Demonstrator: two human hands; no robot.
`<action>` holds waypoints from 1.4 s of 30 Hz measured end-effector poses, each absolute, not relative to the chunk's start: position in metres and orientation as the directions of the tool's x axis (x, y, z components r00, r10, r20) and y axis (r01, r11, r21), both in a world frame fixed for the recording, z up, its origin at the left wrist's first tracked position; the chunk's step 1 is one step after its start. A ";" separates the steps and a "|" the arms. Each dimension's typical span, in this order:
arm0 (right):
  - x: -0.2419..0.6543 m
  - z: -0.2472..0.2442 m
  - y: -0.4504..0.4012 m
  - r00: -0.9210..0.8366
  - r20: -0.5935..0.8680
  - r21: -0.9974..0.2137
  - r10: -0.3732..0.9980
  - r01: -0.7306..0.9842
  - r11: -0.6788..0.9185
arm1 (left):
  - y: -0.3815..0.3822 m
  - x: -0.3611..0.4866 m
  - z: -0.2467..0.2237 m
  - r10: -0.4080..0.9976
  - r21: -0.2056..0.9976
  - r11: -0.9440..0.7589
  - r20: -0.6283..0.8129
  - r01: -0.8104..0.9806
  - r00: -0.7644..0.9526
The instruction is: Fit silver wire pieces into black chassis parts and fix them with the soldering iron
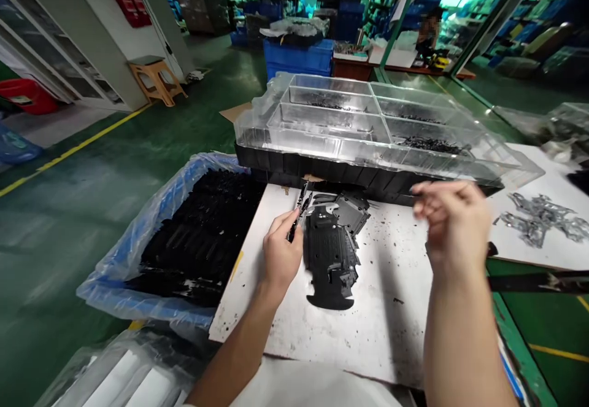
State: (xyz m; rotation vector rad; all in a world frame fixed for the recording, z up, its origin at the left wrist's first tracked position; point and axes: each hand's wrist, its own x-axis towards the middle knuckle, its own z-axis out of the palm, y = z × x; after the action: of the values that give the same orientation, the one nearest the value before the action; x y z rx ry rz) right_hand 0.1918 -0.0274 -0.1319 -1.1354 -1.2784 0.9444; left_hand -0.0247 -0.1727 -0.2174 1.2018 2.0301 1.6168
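Observation:
Near the middle of the white worktable, my left hand grips a thin dark part, held upright on edge beside a stack of flat black plates. The plates lie overlapping, some turned at an angle. My right hand is raised over the table's right side, fingers bent and pinched together. Something tiny may be at its fingertips, too blurred to make out. Small dark scraps are scattered on the tabletop.
A clear compartment tray with small dark pieces spans the table's back. A plastic-lined blue bin of black parts stands left. Silvery parts lie at right. Behind are a stool, blue crates and a person.

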 end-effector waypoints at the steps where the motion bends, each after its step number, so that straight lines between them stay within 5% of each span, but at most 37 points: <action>1: 0.193 -0.152 -0.050 0.054 0.113 -0.994 0.992 0.020 0.112 | -0.172 -0.025 -0.217 0.762 0.914 0.064 0.214 0.400 -0.611; 5: 0.193 -0.221 -0.107 -0.003 -0.205 -0.978 0.979 -0.031 -0.205 | -0.170 -0.029 -0.217 0.809 0.934 0.211 -0.001 0.289 -0.587; 10: 0.179 -0.248 -0.128 -0.085 -0.410 -0.884 0.908 -0.209 -0.419 | -0.167 -0.038 -0.225 0.768 0.943 0.285 -0.118 0.172 -0.630; 22: 0.161 -0.248 -0.135 -0.109 -0.406 -0.875 0.907 -0.239 -0.421 | -0.192 -0.085 -0.222 0.659 0.927 0.206 -0.368 -0.314 -0.656; 30: 0.220 -0.258 -0.149 0.087 -0.346 -0.925 0.934 0.134 -0.355 | -0.211 -0.109 -0.222 0.643 0.873 0.126 -0.434 -0.472 -0.631; 36: 0.244 -0.251 -0.148 0.174 -0.303 -0.762 0.937 0.546 -0.348 | -0.210 -0.100 -0.206 0.633 0.899 -0.077 -0.290 -0.431 -0.718; 42: 0.251 -0.255 -0.131 0.086 -0.326 -0.625 0.942 0.728 -0.283 | -0.213 -0.080 -0.182 0.695 0.900 -0.174 -0.175 -0.400 -0.697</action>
State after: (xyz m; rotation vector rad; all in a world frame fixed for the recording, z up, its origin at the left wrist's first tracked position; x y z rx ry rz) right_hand 0.2509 -0.1313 -0.2552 -2.0670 -1.6605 1.0011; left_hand -0.0797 -0.2130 -0.1822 0.3580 1.3637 1.9394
